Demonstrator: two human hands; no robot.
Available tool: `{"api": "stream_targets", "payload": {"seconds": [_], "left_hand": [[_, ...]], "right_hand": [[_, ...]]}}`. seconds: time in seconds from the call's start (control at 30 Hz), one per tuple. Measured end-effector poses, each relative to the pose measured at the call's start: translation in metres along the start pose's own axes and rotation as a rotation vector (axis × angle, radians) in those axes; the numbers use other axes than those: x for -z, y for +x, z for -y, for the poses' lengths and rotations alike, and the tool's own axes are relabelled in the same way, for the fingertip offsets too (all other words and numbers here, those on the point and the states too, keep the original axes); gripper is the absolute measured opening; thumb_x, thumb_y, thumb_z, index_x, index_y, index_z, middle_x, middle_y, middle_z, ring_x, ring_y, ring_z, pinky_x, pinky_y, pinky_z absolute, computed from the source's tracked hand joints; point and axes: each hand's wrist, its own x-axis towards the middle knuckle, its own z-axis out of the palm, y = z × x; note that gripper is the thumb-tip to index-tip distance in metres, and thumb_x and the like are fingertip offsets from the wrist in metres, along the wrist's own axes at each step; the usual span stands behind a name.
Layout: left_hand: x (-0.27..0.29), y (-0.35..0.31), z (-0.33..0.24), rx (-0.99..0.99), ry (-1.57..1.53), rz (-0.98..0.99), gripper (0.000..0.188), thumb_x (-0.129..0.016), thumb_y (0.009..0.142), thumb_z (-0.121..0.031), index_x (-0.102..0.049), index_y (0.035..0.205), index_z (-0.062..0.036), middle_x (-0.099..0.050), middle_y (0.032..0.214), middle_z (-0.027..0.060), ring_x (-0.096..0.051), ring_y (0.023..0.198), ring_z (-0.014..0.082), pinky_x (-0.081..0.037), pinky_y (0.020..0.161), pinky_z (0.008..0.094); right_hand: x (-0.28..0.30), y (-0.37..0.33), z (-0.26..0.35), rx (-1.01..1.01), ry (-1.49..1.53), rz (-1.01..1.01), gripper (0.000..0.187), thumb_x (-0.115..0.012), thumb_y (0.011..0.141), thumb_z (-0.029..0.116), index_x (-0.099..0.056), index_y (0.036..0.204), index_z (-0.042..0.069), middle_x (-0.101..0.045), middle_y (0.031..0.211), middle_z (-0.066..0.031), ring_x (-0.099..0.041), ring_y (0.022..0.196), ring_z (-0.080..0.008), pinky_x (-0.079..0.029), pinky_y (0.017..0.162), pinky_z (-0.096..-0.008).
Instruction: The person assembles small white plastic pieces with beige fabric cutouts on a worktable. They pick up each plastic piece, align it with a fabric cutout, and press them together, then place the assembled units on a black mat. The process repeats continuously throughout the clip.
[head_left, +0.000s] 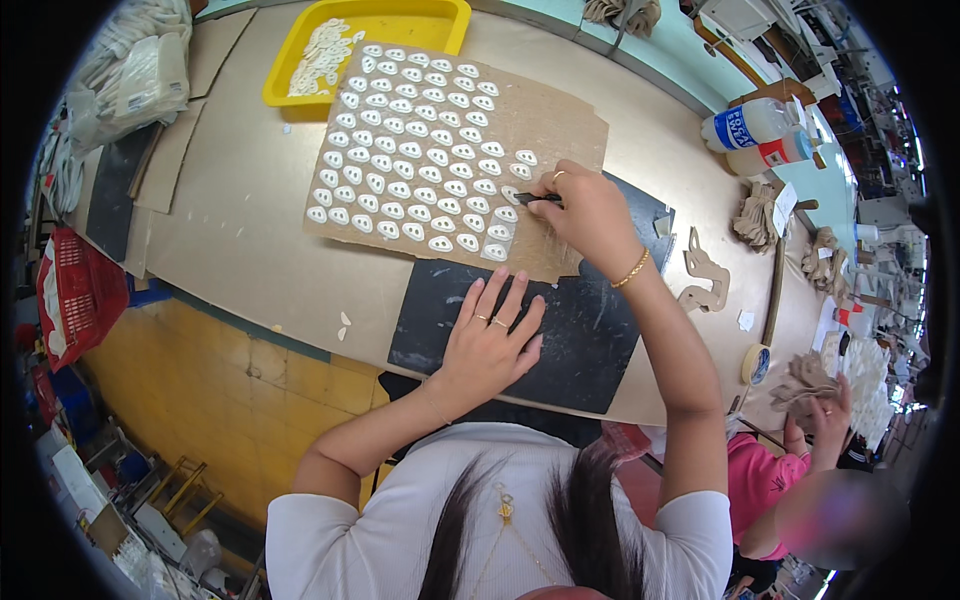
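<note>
The right hand [585, 215] pinched a slim dark tool [525, 198] beside the rows of white pieces [409, 149].

Had the tool slipped, it might have knocked or scuffed the closely set pieces, which lay on a brown cardboard sheet [550, 115]; the sheet could have skidded on the black mat [570, 360] partly under it if the left hand [492, 340] steadied it too lightly (whether those fingertips pressed its near edge, I could not tell). The right forearm reached up from the lower right, its grip squeezing the tool between thumb and fingers. The left came from the lower left, palm down, its grip empty, fingers spread. Sheet and mat lay on the worktop [260, 200].
</note>
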Motion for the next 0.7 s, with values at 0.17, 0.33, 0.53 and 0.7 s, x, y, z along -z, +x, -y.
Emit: {"api": "stream_targets", "payload": {"seconds": [0.17,0.33,0.53,0.7], "left_hand": [[0.001,0.0,-0.001,0.013,-0.007,-0.008,0.046,-0.074,0.083,-0.027,-0.064,0.123,-0.0081,-0.049,0.147,0.0214,-0.041,0.141,0.0419,-0.035,0.114,0.0558],[-0.003,0.002,-0.001,0.008,-0.011,-0.012,0.048,-0.076,0.081,-0.027,-0.065,0.122,-0.007,-0.05,0.146,0.0203,-0.042,0.14,0.0416,-0.036,0.113,0.0561],[-0.004,-0.001,0.002,0.008,0.042,0.0,0.059,-0.076,0.082,-0.024,-0.06,0.136,-0.009,-0.048,0.15,0.0186,-0.04,0.142,0.0399,-0.033,0.114,0.0562],[-0.004,0.0,-0.002,0.015,0.098,0.05,0.059,-0.073,0.085,-0.026,-0.059,0.14,-0.0127,-0.047,0.151,0.0196,-0.04,0.142,0.0404,-0.033,0.114,0.0563]], "right_hand": [[-0.017,-0.004,-0.031,-0.095,0.516,0.023,0.024,-0.081,0.082,0.02,-0.078,0.1,0.005,-0.069,0.09,-0.0067,-0.065,0.079,-0.0207,-0.052,0.074,-0.0331],[-0.009,-0.011,-0.039,-0.231,0.865,0.031,0.025,-0.083,0.084,0.02,-0.078,0.102,0.004,-0.07,0.083,-0.0017,-0.058,0.07,-0.008,-0.048,0.066,-0.0246],[0.0,-0.035,-0.045,-0.254,1.213,-0.046,0.019,-0.082,0.086,0.012,-0.076,0.102,0.005,-0.065,0.076,0.002,-0.052,0.061,-0.0032,-0.041,0.054,-0.0207],[0.022,-0.093,-0.052,-0.219,1.15,-0.124,0.017,-0.081,0.084,0.005,-0.077,0.1,0.003,-0.063,0.087,0.0009,-0.053,0.062,-0.0064,-0.043,0.055,-0.0214]]}}
